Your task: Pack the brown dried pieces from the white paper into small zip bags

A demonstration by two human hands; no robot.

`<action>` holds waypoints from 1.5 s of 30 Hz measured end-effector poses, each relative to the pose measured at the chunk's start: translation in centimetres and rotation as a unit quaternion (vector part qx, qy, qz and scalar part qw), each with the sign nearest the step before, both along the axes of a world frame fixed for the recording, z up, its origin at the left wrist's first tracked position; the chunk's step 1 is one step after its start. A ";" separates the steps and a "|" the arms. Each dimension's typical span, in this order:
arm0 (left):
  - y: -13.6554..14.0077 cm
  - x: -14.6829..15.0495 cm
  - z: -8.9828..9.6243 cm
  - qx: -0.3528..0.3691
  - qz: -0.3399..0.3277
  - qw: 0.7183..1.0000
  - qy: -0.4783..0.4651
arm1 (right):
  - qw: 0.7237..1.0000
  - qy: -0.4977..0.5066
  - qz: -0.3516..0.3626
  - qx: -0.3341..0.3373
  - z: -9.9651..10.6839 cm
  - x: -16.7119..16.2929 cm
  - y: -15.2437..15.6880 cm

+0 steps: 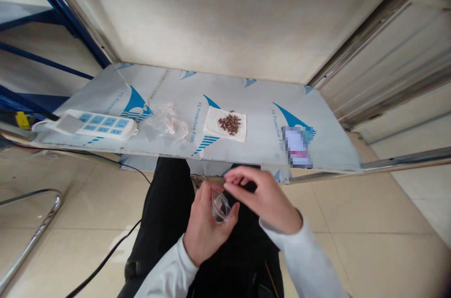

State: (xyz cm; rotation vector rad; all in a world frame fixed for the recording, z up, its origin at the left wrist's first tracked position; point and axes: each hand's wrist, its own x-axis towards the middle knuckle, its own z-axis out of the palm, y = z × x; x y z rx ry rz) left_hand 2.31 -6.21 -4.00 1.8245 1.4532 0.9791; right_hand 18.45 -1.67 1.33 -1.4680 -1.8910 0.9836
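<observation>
My left hand [207, 227] is closed around a small clear zip bag [221, 206], whose mouth gapes open toward me above my lap. Just right of the bag's mouth, my right hand [260, 194] has its thumb and fingers curled together in a pinch. Whatever may be between those fingertips is too small or hidden to make out. Beyond both hands, a pile of small brown cylindrical pieces [229, 124] lies on a folded white tissue [211, 124]. Left of the tissue, several clear bags with red seal lines [167, 126] lie in a loose heap.
A film-covered shelf [253, 147] spans the front. On it are a white power strip [105, 126] at left and a phone [298, 147] at right, near the front edge. A black cable [109, 255] runs across the floor by a chrome tube leg [35, 237].
</observation>
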 end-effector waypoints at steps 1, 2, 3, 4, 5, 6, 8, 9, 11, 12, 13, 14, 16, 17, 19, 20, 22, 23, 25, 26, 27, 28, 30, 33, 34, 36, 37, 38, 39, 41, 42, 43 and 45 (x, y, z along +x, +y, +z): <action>0.2 0.0 -0.5 0.004 0.019 1.000 0.003 | 0.999 -0.008 -0.037 0.023 -0.6 0.8 2.3; 0.3 0.0 -1.0 0.010 0.032 0.999 0.009 | 0.994 -0.045 -0.081 0.055 -1.4 1.5 4.9; 0.4 -0.1 -1.4 0.013 0.038 0.999 0.014 | 0.986 -0.106 -0.105 0.073 -2.2 2.2 7.7; 0.5 -0.1 -1.7 0.014 0.037 0.999 0.017 | 0.975 -0.175 -0.106 0.083 -3.0 2.7 10.6; 0.5 -0.2 -2.0 0.014 0.033 0.999 0.020 | 0.972 -0.197 -0.095 0.086 -3.8 3.0 13.3; 0.4 -0.2 -2.2 0.013 0.027 0.999 0.023 | 0.970 -0.210 -0.083 0.091 -4.4 3.2 15.7; 0.2 -0.3 -2.2 0.013 0.017 0.999 0.029 | 0.967 -0.233 -0.046 0.097 -5.4 3.2 19.7; 0.2 -0.3 -2.2 0.013 0.016 0.999 0.031 | 0.964 -0.244 -0.029 0.098 -5.8 3.1 21.1; 0.2 -0.5 -2.3 0.011 0.021 0.999 0.033 | 0.958 -0.270 -0.004 0.096 -6.2 3.0 23.1; 0.3 -0.6 -2.4 0.009 0.026 0.999 0.033 | 0.954 -0.283 0.003 0.094 -6.3 2.9 23.8; 0.4 -0.7 -2.5 0.007 0.031 0.999 0.033 | 0.951 -0.296 0.008 0.090 -6.5 3.0 24.3; 0.5 -0.9 -2.7 0.006 0.035 0.999 0.033 | 0.947 -0.308 0.013 0.085 -6.6 3.0 24.7; 0.6 -1.3 -3.1 0.003 0.045 0.998 0.036 | 0.941 -0.328 0.021 0.079 -6.9 3.2 25.4; 0.7 -1.4 -3.2 0.003 0.050 0.998 0.037 | 0.939 -0.335 0.024 0.079 -7.0 3.3 25.6; 0.8 -1.7 -3.4 0.004 0.057 0.998 0.040 | 0.935 -0.344 0.026 0.084 -7.2 3.4 26.0; 0.8 -1.8 -3.4 0.006 0.059 0.997 0.040 | 0.934 -0.345 0.025 0.088 -7.3 3.5 26.1; 0.9 -1.8 -3.5 0.010 0.062 0.997 0.042 | 0.934 -0.343 0.018 0.100 -7.2 3.8 26.0; 1.0 -1.8 -3.5 0.012 0.064 0.997 0.044 | 0.935 -0.339 0.013 0.108 -7.1 3.9 25.8; 1.1 -1.7 -3.5 0.014 0.064 0.997 0.048 | 0.937 -0.327 0.009 0.119 -6.9 4.3 25.2; 1.2 -1.6 -3.5 0.014 0.063 0.997 0.049 | 0.939 -0.321 0.013 0.119 -6.7 4.5 24.8; 1.2 -1.5 -3.5 0.011 0.061 0.997 0.049 | 0.942 -0.316 0.020 0.116 -6.7 4.6 24.4; 1.3 -1.4 -3.5 0.009 0.057 0.997 0.049 | 0.943 -0.311 0.029 0.110 -6.7 4.7 23.9; 1.3 -1.3 -3.6 0.004 0.048 0.998 0.048 | 0.946 -0.305 0.047 0.098 -7.0 4.8 23.2; 1.4 -1.1 -3.7 0.006 0.037 0.998 0.048 | 0.948 -0.301 0.052 0.090 -7.8 4.6 22.8; 1.4 -1.1 -3.8 0.008 0.036 0.998 0.050 | 0.948 -0.300 0.049 0.088 -8.0 4.5 22.8; 1.4 -1.1 -4.0 0.010 0.038 0.998 0.056 | 0.949 -0.299 0.043 0.086 -8.3 4.3 22.9; 1.4 -1.1 -4.1 0.010 0.041 0.997 0.058 | 0.950 -0.298 0.040 0.084 -8.4 4.3 23.0; 1.4 -1.2 -4.2 0.009 0.044 0.997 0.060 | 0.951 -0.297 0.038 0.082 -8.3 4.2 23.1; 1.4 -1.2 -4.3 0.007 0.046 0.997 0.062 | 0.951 -0.296 0.036 0.079 -8.3 4.2 23.2; 1.3 -1.2 -4.5 0.004 0.048 0.997 0.063 | 0.953 -0.292 0.029 0.072 -8.0 4.1 23.3; 1.4 -1.2 -4.5 0.002 0.048 0.997 0.062 | 0.954 -0.290 0.024 0.068 -7.9 4.1 23.4; 1.4 -1.1 -4.4 0.000 0.048 0.997 0.061 | 0.956 -0.287 0.017 0.065 -7.8 4.1 23.4; 1.9 -1.1 -4.1 -0.005 0.045 0.998 0.052 | 0.959 -0.279 0.002 0.057 -7.7 4.0 23.4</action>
